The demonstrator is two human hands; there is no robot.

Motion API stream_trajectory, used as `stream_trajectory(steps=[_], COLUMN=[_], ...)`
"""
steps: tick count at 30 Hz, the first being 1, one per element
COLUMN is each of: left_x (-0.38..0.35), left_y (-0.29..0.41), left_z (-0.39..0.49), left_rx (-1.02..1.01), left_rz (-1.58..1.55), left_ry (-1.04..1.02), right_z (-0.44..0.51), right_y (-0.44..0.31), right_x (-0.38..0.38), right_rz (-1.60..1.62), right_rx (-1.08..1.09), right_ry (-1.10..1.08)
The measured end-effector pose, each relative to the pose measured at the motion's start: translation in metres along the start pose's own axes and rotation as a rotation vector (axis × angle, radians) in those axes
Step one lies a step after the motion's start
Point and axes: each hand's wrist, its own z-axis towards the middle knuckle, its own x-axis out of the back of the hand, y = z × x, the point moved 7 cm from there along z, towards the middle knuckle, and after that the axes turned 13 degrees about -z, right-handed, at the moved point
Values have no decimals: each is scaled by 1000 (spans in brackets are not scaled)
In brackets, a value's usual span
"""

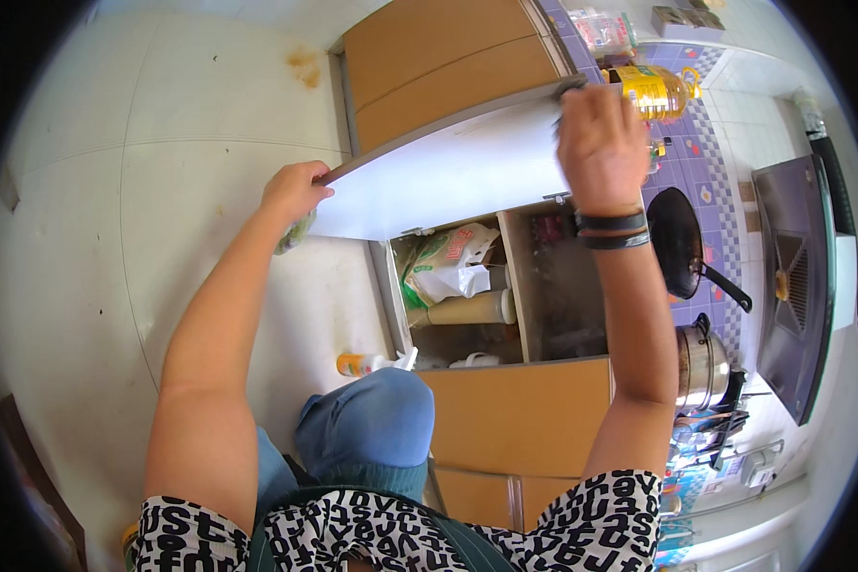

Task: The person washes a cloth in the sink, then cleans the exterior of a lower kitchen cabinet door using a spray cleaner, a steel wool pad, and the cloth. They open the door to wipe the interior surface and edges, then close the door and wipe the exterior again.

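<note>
An open cabinet door [457, 164] with a white inner face stands before me. My left hand [297, 191] grips its lower corner, thumb on the inner side. Below that palm shows a greenish, rough-looking bundle [297, 234]; whether it is held or lies beyond cannot be told. My right hand [604, 146], blurred and with two dark bands at the wrist, is closed at the door's top edge. A dark grey scrubbing pad or cloth [570, 87] pokes out from its fingers. In the cabinet [511, 286] are a white-and-green plastic bag [450, 261] and a pale cylindrical container [468, 309].
A spray bottle [365, 363] is on the tiled floor [207, 179] by my knee [372, 422]. Along the counter are an oil bottle [654, 93], a black frying pan [676, 243] and a steel pot [704, 365]. A range hood [794, 286] hangs at the right.
</note>
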Motion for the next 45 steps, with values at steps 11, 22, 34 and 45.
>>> stream_trajectory(steps=[11, 22, 34, 45], left_x=[-3, -5, -10, -4], left_y=[0, 1, 12, 5], left_z=[-5, -3, -10, -2], left_rx=[-201, -283, -249, -251], left_rz=[18, 125, 231, 148], left_ry=[35, 84, 135, 140], right_z=[-47, -68, -52, -48], right_y=[-33, -124, -143, -110], right_x=[-28, -38, -29, -30], right_rz=[545, 740, 844, 704], right_rx=[-777, -1051, -1060, -1110], right_ry=[405, 440, 403, 458])
